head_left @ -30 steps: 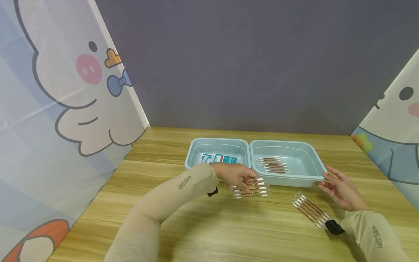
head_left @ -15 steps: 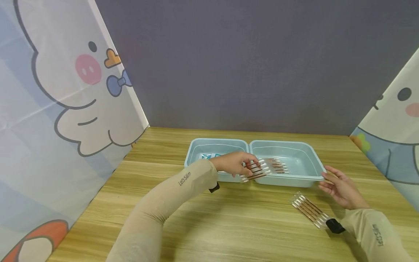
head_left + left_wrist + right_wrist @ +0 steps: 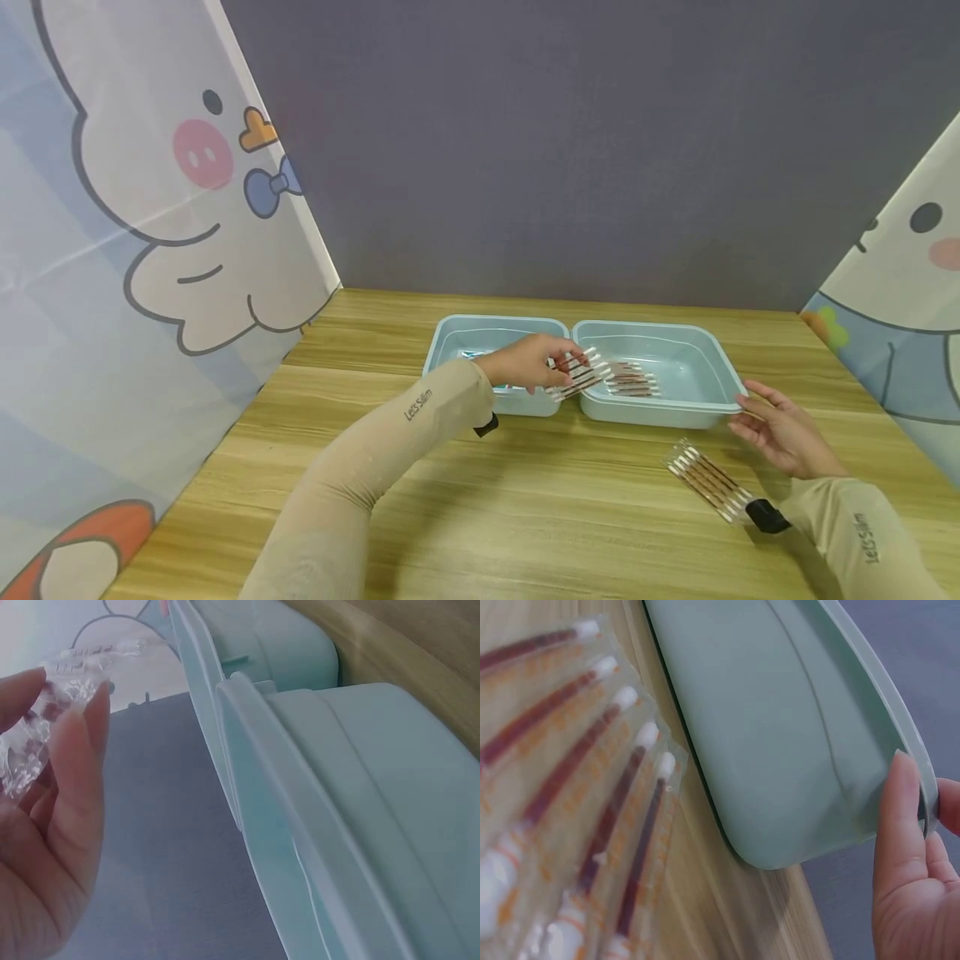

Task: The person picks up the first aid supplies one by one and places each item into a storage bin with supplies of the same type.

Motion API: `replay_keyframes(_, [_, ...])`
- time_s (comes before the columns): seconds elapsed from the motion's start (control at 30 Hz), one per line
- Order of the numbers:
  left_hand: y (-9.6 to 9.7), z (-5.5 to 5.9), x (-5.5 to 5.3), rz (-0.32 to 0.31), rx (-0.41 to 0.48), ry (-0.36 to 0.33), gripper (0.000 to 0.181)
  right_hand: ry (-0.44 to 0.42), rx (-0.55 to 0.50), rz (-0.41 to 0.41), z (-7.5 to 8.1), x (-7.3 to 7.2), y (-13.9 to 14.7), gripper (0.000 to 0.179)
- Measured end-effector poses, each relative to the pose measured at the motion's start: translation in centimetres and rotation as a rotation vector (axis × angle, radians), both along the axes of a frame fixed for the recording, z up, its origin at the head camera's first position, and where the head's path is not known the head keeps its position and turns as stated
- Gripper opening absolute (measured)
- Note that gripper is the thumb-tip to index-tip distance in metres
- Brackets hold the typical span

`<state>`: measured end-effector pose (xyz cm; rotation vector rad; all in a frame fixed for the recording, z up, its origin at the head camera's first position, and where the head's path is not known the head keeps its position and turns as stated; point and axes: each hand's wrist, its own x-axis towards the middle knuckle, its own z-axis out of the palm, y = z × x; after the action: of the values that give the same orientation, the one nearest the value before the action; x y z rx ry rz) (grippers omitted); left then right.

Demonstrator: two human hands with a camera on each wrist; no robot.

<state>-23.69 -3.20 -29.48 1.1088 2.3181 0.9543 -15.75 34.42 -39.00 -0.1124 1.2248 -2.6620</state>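
My left hand (image 3: 525, 362) pinches a clear pack of cotton swabs (image 3: 581, 377) above the front rims, where the two light-blue bins meet. The left wrist view shows only its crinkled plastic wrap (image 3: 34, 742) between thumb and fingers. At the front right corner of the right bin (image 3: 667, 407), my right hand (image 3: 783, 429) grips the rim, with the thumb outside and fingers on the other side. Inside that bin lie more swabs (image 3: 633, 383) with brown sticks. Another swab pack (image 3: 708, 482) rests on the table beside my right wrist.
The left bin (image 3: 498, 318) stands against the right one. Its teal and white packets (image 3: 470, 354) are mostly hidden by my left hand and sleeve. A grey wall (image 3: 562, 150) rises behind the wooden table (image 3: 510, 517), with printed cloth at both sides.
My left hand has lifted the swab pack off the table in front of the bins and brought it up and slightly left over the rims. The right hand stays on the bin corner.
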Motion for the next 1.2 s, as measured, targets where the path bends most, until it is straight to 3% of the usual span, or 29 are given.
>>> replay_keyframes(0.1, [0.1,-0.2,-0.1,0.015,-0.001,0.025,0.033,-0.017,-0.006,-0.018,0.1,0.0,-0.1,0.027])
replay_keyframes(0.3, [0.6,-0.6,-0.7,0.124,0.039,0.028,0.031,-0.008,-0.013,-0.005,0.1,0.0,-0.1,0.027])
replay_keyframes(0.6, [3.4,-0.8,-2.4,0.222,0.140,0.055,0.019,-0.010,-0.030,-0.009,0.0,0.0,0.2,0.031])
replay_keyframes(0.97, [5.8,-0.8,-3.5,0.242,0.119,0.159,0.017,-0.005,-0.006,-0.018,0.0,-0.1,0.0,0.031])
replay_keyframes(1.2, [6.5,-0.6,-4.3,0.311,0.128,0.128,0.017,0.008,-0.009,-0.015,-0.1,-0.1,0.1,0.031])
